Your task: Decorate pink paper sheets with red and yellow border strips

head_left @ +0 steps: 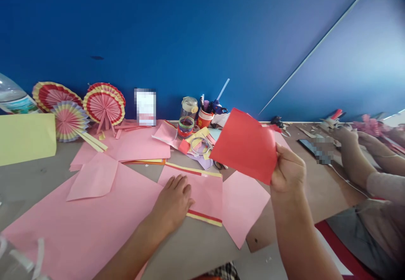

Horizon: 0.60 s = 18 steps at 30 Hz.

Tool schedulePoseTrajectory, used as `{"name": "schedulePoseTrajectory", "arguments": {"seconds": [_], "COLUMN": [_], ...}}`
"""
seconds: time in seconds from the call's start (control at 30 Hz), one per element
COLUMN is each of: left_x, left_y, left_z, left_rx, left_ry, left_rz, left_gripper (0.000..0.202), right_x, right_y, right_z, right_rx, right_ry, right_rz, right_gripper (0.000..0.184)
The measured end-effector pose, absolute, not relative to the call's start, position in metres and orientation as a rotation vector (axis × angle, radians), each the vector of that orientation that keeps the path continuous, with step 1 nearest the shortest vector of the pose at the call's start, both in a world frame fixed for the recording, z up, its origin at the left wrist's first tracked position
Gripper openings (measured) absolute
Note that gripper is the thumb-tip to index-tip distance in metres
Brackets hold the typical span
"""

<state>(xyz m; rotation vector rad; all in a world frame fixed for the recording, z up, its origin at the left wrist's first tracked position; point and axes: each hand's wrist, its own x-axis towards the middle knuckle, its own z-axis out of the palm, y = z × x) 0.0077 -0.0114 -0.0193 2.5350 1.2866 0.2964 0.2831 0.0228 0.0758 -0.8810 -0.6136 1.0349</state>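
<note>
My right hand (289,170) holds a sheet of red paper (243,145) up above the table, pinched at its right edge. On the table my left hand (175,197) lies palm down with its fingers on a pink paper piece (207,195) edged with red and yellow strips. A plain pink sheet (245,204) sits just right of that piece. Under my left forearm spreads a large pink sheet (104,216), with a smaller pink piece (93,176) lying on top of it.
Finished paper fans (104,103) lean by the blue wall, near a bottle (15,96) and a yellow sheet (27,138). A pen cup (205,117), jar (189,108) and paper scraps stand at the back. At right are a phone (313,150) and another person's hands (348,138).
</note>
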Motion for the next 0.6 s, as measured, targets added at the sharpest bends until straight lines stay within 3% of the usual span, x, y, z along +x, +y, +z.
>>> {"name": "schedulePoseTrajectory", "arguments": {"seconds": [0.17, 0.33, 0.5, 0.6], "left_x": [0.002, 0.013, 0.028, 0.031], "left_y": [-0.013, -0.008, 0.008, 0.014], "left_z": [-0.001, 0.03, 0.025, 0.003], "left_rx": [1.955, 1.101, 0.497, 0.286], "left_ry": [1.157, 0.673, 0.578, 0.661], "left_rz": [0.653, 1.003, 1.263, 1.267], "left_gripper": [0.047, 0.074, 0.023, 0.022], "right_x": [0.235, 0.183, 0.153, 0.153], "right_y": [0.021, 0.018, 0.013, 0.009], "right_z": [0.078, 0.061, 0.035, 0.023], "right_rx": [-0.807, -0.73, -0.731, -0.801], "right_ry": [-0.558, -0.554, -0.494, -0.524], "right_rz": [1.232, 1.404, 1.441, 1.427], "right_gripper": [0.024, 0.029, 0.027, 0.031]}}
